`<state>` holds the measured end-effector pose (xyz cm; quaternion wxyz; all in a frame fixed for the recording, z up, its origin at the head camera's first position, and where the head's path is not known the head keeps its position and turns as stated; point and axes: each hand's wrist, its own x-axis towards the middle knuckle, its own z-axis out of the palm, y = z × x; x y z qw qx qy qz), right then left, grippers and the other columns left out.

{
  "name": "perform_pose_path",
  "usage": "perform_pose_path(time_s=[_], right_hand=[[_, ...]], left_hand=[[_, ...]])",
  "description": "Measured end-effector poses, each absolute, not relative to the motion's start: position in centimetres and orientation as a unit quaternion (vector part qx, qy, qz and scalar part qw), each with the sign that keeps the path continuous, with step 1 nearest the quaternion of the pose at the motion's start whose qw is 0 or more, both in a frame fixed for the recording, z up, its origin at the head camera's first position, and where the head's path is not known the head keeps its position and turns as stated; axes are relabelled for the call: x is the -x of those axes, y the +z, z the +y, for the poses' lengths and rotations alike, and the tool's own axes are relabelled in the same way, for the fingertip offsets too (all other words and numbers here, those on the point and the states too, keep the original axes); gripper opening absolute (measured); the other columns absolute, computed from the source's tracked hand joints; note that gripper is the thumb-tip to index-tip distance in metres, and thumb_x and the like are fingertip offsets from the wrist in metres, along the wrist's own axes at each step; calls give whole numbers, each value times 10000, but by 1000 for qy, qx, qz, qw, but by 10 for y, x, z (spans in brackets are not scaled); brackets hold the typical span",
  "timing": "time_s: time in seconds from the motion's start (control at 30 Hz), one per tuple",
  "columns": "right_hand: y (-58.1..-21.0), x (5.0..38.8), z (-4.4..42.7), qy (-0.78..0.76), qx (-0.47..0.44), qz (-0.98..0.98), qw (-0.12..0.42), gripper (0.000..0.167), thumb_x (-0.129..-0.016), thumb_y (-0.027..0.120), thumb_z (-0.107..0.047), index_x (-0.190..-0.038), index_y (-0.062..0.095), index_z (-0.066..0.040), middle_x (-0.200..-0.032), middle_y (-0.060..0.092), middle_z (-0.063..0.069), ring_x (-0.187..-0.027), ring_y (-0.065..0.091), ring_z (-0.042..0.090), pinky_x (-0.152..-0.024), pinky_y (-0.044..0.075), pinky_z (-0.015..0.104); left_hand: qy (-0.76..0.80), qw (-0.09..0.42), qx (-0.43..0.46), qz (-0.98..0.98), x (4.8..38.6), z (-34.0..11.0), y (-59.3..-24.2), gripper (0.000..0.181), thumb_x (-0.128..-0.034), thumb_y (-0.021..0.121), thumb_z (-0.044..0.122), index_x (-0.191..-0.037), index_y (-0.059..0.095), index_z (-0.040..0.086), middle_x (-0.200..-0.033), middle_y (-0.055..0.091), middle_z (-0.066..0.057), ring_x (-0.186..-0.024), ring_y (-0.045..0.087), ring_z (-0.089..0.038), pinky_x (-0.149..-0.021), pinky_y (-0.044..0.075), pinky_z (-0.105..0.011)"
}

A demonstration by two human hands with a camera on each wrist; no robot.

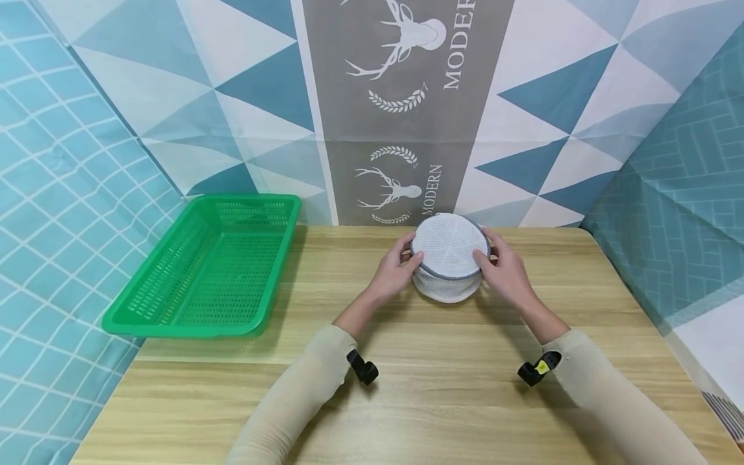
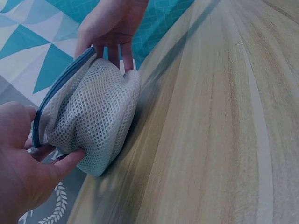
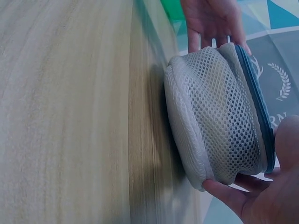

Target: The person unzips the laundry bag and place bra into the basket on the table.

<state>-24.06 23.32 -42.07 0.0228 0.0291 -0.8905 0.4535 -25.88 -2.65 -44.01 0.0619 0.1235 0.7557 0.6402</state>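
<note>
Gripping opposite sides, the left hand (image 1: 392, 276) and right hand (image 1: 507, 270) are steadying a white mesh bag (image 1: 449, 247) right of the green basket (image 1: 237, 274), apparently holding the bag's shape; a patterned backdrop (image 1: 401, 145) is hanging behind the basket.

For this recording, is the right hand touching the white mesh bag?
Touching. The head view shows it: the right hand grips the white mesh bag at its dark rim, the thumb lying over the round top.

A green basket (image 1: 232, 274) sits on the wood-grain table (image 1: 442, 400).
</note>
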Motion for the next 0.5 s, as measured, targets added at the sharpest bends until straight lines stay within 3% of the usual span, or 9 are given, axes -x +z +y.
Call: perform_pose_path(time_s=[0.23, 0.5], right_hand=[[-420, 237, 232, 464, -31, -885, 18, 722, -1181, 529, -334, -1795, 239, -87, -1616, 547, 392, -1395, 681, 520, -847, 627, 147], [-422, 234, 230, 471, -34, -881, 19, 700, -1181, 529, -315, -1785, 266, -79, -1560, 584, 387, -1344, 698, 496, -814, 591, 116]], left_hand=[[635, 63, -117, 761, 256, -26, -438, 625, -1169, 588, 192, -1743, 365, 86, -1745, 492, -229, -1590, 554, -434, -1272, 545, -506], [632, 60, -121, 763, 255, -31, -440, 641, -1158, 615, 199, -1741, 374, 82, -1748, 487, -237, -1582, 555, -447, -1281, 535, -505]])
